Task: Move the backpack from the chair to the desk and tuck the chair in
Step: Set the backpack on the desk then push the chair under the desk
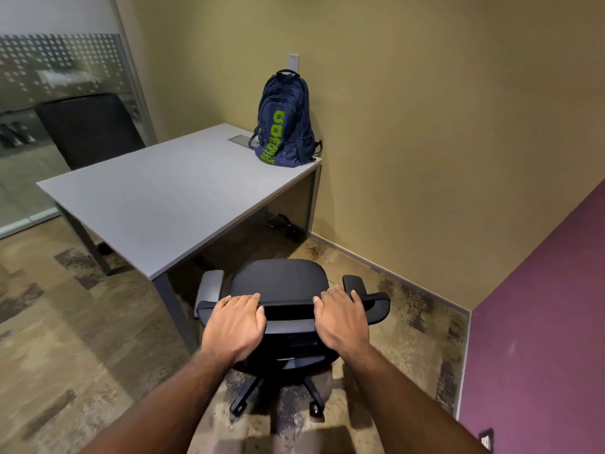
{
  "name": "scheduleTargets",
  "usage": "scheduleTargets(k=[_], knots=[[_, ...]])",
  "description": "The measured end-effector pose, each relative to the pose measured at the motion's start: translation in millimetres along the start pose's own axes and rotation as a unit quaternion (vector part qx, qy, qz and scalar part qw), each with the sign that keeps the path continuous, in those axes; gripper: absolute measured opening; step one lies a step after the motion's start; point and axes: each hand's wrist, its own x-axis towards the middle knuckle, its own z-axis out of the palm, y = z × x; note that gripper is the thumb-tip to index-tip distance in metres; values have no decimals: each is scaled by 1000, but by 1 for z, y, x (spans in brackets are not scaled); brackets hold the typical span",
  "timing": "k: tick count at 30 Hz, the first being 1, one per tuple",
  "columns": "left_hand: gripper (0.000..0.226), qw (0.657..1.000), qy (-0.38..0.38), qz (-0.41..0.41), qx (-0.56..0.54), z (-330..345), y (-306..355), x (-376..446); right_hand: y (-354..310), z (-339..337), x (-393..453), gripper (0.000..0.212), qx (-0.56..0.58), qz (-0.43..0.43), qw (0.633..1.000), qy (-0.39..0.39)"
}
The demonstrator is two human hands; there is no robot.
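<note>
The left hand (234,326) and right hand (342,319) grip the top edge of the chair (281,283) backrest, fingers (252,298) curled over it; its seat faces the counter (170,198). Farther off, the backpack (284,122) stands upright at the counter's far corner against the wall, long axis vertical.
</note>
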Motion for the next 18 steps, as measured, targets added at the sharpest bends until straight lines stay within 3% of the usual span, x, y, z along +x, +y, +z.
scheduleTargets(k=[6,11,15,18], knots=[[57,1000,0,-26,4,0,19,1,19,-1,10,71,5,-29,1000,-3],[56,999,-13,-42,9,-1,30,5,30,-1,19,61,0,-41,999,4],[56,998,-14,-53,13,-2,38,8,36,-2,24,67,5,-55,998,5],[57,998,-18,-58,14,-4,41,12,45,-6,33,59,40,-100,994,-28]])
